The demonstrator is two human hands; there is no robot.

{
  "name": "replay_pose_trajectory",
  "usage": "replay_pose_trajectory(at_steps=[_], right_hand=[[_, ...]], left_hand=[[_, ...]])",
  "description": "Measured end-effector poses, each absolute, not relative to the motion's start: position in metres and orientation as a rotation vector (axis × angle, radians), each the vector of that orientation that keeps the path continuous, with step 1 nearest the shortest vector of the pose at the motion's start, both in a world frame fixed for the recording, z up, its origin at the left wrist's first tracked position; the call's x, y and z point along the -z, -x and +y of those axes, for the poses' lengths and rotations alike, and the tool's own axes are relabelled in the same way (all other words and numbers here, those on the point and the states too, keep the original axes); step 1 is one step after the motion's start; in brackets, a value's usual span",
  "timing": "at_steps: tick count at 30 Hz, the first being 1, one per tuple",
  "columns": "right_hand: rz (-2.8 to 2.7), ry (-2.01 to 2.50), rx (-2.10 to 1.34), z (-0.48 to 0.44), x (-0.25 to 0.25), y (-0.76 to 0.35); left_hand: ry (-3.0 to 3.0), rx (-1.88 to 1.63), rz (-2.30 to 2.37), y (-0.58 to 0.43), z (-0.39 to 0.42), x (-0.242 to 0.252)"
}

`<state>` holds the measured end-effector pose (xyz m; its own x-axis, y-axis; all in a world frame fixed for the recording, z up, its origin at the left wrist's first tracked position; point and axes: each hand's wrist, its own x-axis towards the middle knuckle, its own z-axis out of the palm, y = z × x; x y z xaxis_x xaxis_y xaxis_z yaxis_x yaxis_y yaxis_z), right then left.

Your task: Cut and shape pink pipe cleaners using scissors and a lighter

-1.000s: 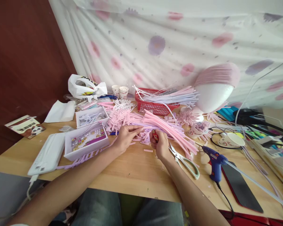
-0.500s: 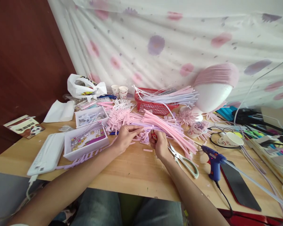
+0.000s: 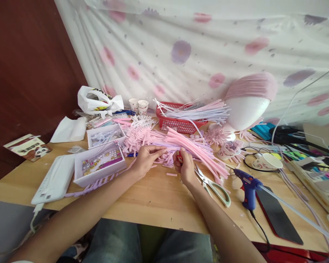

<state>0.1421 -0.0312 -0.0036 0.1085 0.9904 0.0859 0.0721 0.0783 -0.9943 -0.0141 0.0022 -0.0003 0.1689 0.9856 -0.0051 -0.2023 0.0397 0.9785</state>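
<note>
My left hand (image 3: 146,160) is closed in a pinch, thumb and forefinger together in front of the chenille stems; whatever is between the fingertips is too small to make out. In my right hand (image 3: 185,168) a small red lighter (image 3: 179,157) is gripped, mostly covered by the fingers, with the thumb at its top. The hands are a short gap apart. Behind them lies a heap of pink chenille stems (image 3: 196,149) and lilac ones (image 3: 168,159). A short pink piece (image 3: 171,174) rests on the table between my wrists. Scissors (image 3: 213,185) lie partly spread beside my right wrist.
White boxes of beads (image 3: 98,179) and a power bank (image 3: 53,179) are on the left. At the back stand a red basket (image 3: 178,126) and a mannequin head (image 3: 248,109). To the right are a blue glue gun (image 3: 248,186), a phone (image 3: 279,217) and paper cups (image 3: 268,162).
My right thumb has come up to the top of the lighter, and a small pale spot above it is gone. My left hand has hardly moved.
</note>
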Motion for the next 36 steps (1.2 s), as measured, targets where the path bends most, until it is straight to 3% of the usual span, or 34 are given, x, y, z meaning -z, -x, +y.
replay_pose_trajectory(at_steps=[10, 36], right_hand=[[-1.19, 1.178, -0.694, -0.028, 0.003, -0.146], [-1.234, 1.314, -0.621, -0.028, 0.008, -0.146]], left_hand=[[-1.099, -1.11, 0.963, 0.015, 0.002, 0.001], [-1.076, -1.146, 0.948, 0.012, -0.001, 0.002]])
